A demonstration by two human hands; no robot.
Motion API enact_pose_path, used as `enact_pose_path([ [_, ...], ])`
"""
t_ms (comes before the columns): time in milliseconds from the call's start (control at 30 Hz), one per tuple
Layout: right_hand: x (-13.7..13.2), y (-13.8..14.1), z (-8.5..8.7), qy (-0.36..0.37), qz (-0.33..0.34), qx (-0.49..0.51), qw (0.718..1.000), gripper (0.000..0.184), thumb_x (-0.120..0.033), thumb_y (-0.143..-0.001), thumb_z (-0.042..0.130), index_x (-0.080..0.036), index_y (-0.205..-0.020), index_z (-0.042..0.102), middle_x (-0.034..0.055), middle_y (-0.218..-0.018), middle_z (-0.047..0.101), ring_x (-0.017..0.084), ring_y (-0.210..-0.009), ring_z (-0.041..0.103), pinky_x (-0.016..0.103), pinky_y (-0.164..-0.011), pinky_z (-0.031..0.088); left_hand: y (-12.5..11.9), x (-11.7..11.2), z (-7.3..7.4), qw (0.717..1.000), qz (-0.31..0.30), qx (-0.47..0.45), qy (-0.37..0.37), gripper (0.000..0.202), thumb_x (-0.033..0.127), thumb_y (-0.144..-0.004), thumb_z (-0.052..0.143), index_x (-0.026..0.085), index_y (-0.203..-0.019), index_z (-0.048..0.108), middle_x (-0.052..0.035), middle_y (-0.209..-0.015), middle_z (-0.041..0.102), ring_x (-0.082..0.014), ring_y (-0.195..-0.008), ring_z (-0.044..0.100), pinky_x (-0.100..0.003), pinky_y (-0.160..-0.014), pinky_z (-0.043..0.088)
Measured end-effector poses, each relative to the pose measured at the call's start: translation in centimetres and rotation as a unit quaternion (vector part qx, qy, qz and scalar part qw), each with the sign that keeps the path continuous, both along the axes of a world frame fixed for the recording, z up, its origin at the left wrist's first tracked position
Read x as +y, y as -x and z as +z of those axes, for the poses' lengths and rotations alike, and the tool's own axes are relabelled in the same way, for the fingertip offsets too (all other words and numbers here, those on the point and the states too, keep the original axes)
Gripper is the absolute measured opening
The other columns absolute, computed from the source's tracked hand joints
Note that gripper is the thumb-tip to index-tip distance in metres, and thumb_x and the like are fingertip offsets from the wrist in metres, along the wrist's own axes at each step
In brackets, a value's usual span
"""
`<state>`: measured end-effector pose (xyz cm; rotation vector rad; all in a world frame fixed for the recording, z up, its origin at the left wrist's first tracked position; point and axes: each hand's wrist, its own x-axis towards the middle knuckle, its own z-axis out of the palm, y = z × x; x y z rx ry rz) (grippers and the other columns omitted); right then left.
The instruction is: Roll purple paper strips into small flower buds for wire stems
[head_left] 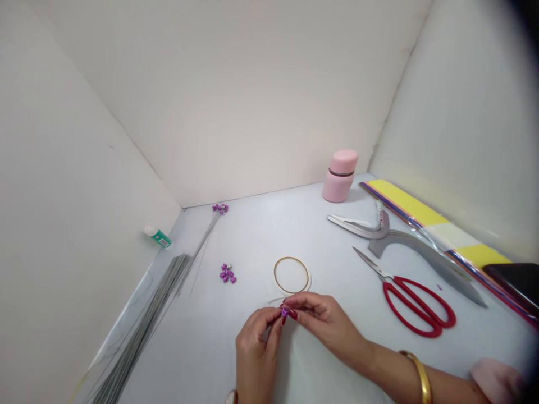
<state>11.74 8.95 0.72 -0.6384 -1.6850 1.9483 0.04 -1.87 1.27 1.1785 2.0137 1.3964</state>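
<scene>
My left hand and my right hand meet near the front of the table. Their fingertips pinch a small purple piece, possibly folded paper; its exact shape is mostly hidden by fingers. Just beyond my fingers lies a thin gold-coloured ring with a pale strip at its edge. A little pile of purple bud-like pieces sits to the left. Farther back, a purple cluster tops some thin grey stems.
Grey wires lie along the left, near a green-and-white bottle. At the right are red-handled scissors, a grey curved tool, coloured sheets and a dark phone. A pink container stands by the back wall.
</scene>
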Motion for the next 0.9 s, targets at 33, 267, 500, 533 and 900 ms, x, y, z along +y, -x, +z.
enact_pose_path([
  [33,0.0,0.0,0.1,-0.025,0.004,-0.008,1.000,0.017,-0.030,-0.080,0.060,-0.018,-0.090,0.065,0.0037,-0.088,0.069,0.017,-0.086,0.063,0.031,-0.080,0.050,0.0,-0.1,-0.1,1.000,-0.004,0.023,0.002,0.012,0.018,-0.079,0.056,0.024,-0.082,0.066,-0.0034,-0.082,0.069,-0.0175,-0.078,0.062,-0.024,-0.073,0.046],
  [267,0.6,-0.3,0.5,-0.236,-0.002,-0.070,0.969,0.016,-0.025,-0.086,0.050,-0.019,-0.088,0.065,0.0016,-0.080,0.069,0.015,-0.074,0.064,0.024,-0.068,0.052,0.5,-0.1,0.1,0.996,-0.027,0.078,0.024,0.011,0.020,-0.082,0.053,0.023,-0.085,0.064,-0.0042,-0.083,0.068,-0.0172,-0.079,0.061,-0.024,-0.073,0.045],
  [500,3.2,-0.7,-0.2,-0.373,-0.077,-0.109,0.918,0.016,-0.021,-0.086,0.046,-0.018,-0.093,0.060,0.0084,-0.092,0.061,0.021,-0.092,0.053,0.036,-0.081,0.042,1.5,-0.1,0.5,0.977,-0.067,0.176,0.098,0.013,0.018,-0.083,0.049,0.019,-0.083,0.062,-0.0080,-0.084,0.062,-0.0208,-0.082,0.055,-0.031,-0.073,0.042],
  [533,3.3,-0.6,-0.3,-0.391,-0.067,-0.114,0.911,0.014,-0.020,-0.084,0.049,-0.018,-0.093,0.060,0.0085,-0.093,0.060,0.022,-0.093,0.052,0.037,-0.082,0.041,1.5,-0.1,0.5,0.974,-0.080,0.184,0.102,0.014,0.018,-0.083,0.048,0.019,-0.083,0.062,-0.0079,-0.084,0.061,-0.0210,-0.082,0.055,-0.031,-0.073,0.042],
  [900,3.0,0.6,-0.7,-0.478,-0.013,-0.194,0.857,0.007,-0.011,-0.079,0.058,-0.018,-0.080,0.061,0.0034,-0.081,0.056,0.019,-0.080,0.048,0.034,-0.074,0.037,1.8,0.1,-0.3,0.983,-0.014,0.149,0.102,0.012,0.021,-0.086,0.042,0.018,-0.082,0.053,-0.0044,-0.081,0.057,-0.0193,-0.079,0.052,-0.035,-0.073,0.041],
])
